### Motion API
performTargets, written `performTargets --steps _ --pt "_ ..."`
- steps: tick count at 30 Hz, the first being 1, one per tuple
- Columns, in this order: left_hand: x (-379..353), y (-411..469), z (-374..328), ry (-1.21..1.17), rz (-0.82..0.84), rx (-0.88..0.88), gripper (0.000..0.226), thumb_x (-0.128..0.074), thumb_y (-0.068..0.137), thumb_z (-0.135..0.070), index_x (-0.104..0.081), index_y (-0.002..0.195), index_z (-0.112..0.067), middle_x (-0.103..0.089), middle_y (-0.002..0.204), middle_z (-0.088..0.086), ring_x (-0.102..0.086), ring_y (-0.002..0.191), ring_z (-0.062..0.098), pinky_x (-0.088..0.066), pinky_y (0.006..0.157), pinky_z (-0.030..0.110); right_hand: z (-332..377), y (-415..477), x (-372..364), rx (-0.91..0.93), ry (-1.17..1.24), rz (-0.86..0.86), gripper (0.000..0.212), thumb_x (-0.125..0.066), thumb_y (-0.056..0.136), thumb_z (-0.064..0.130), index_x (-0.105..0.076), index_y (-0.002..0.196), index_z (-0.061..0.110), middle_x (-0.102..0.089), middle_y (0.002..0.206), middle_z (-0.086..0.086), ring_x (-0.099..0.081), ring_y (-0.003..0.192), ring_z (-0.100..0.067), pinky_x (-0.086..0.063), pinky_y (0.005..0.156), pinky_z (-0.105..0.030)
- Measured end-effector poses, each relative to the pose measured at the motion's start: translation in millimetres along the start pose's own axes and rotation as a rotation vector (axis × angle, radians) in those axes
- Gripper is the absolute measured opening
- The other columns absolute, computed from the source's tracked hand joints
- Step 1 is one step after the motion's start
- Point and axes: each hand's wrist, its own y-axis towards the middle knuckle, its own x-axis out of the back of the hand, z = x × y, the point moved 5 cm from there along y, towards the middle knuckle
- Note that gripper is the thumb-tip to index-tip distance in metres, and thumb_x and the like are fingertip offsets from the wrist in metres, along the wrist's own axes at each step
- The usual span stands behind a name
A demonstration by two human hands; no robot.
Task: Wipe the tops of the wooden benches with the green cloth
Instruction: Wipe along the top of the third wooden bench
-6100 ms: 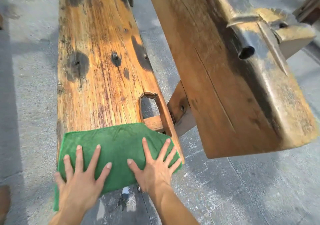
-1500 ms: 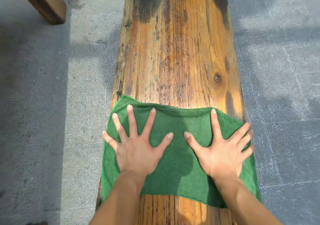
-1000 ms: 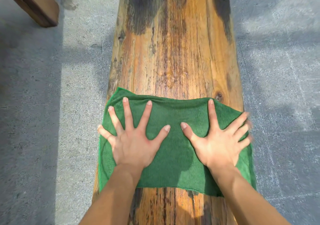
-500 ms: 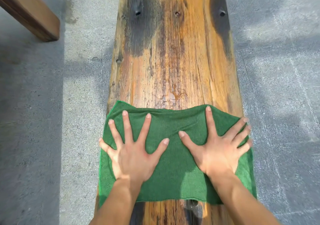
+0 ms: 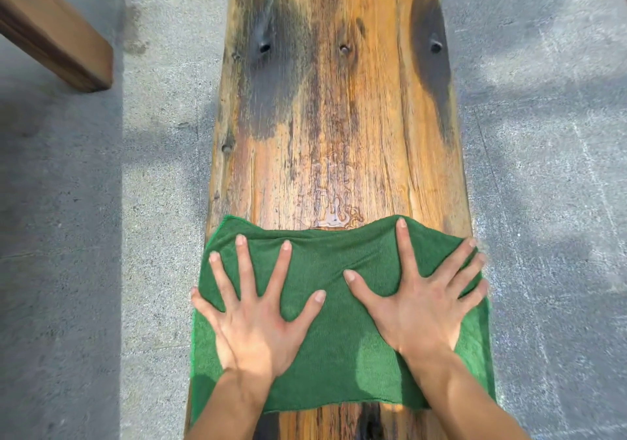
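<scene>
A green cloth point(image 5: 339, 348) lies spread flat across the full width of a long wooden bench point(image 5: 332, 127) that runs away from me. My left hand point(image 5: 258, 314) presses on the cloth's left half with fingers straight and splayed. My right hand point(image 5: 420, 300) presses on its right half the same way, its outer fingers reaching the bench's right edge. The cloth's side edges hang slightly over both sides of the plank. The bench top has dark stains, three knot holes and a small wet patch point(image 5: 336, 215) just ahead of the cloth.
Grey concrete paving point(image 5: 101, 236) lies on both sides of the bench. The end of another brown wooden bench point(image 5: 51, 32) shows at the top left, apart from the one under my hands.
Both hands have slid the cloth along the bench top toward the dark stains and knot holes, which now appear closer. The hands stay flat and splayed on the cloth.
</scene>
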Motion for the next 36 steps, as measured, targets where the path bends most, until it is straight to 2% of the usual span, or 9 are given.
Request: performTargets --steps 7,14,24,36 --pt "4 10 -3 0.028 0.029 -0.004 0.088 -0.024 0.087 -0.094 -0.014 0.163 -0.052 0.002 0.177 0.01 -0.002 0.159 0.051 -0.019 0.106 0.088 5 5 5 -0.018 0.008 0.062 0.111 -0.011 0.063 0.112 0.021 0.156 0.06 0.031 0.164 -0.034 0.029 0.154 -0.05 0.002 0.122 -0.074" --pt "5 26 -5 0.03 0.041 -0.016 0.088 -0.025 0.086 -0.095 -0.016 0.163 -0.052 0.001 0.177 0.011 -0.002 0.158 0.051 -0.019 0.105 0.087 8 16 11 -0.034 0.009 0.056 0.111 -0.014 0.064 0.111 0.015 0.158 0.06 0.025 0.166 -0.035 0.02 0.156 -0.053 -0.002 0.122 -0.074" --pt "20 84 -18 -0.034 0.04 -0.008 0.088 -0.017 0.083 -0.099 0.004 0.16 -0.06 0.014 0.176 0.005 0.011 0.159 0.047 -0.011 0.11 0.086 20 52 21 -0.033 0.038 0.011 0.107 -0.016 0.066 0.11 0.013 0.158 0.062 0.019 0.168 -0.035 0.011 0.157 -0.052 -0.003 0.12 -0.073" --pt "31 136 -27 -0.043 0.037 -0.01 0.088 -0.016 0.083 -0.099 0.006 0.159 -0.061 0.019 0.175 0.003 0.014 0.159 0.044 -0.011 0.111 0.085 42 107 32 -0.02 0.028 0.005 0.107 -0.012 0.064 0.111 0.02 0.155 0.063 0.022 0.167 -0.034 0.014 0.157 -0.051 -0.001 0.12 -0.071"
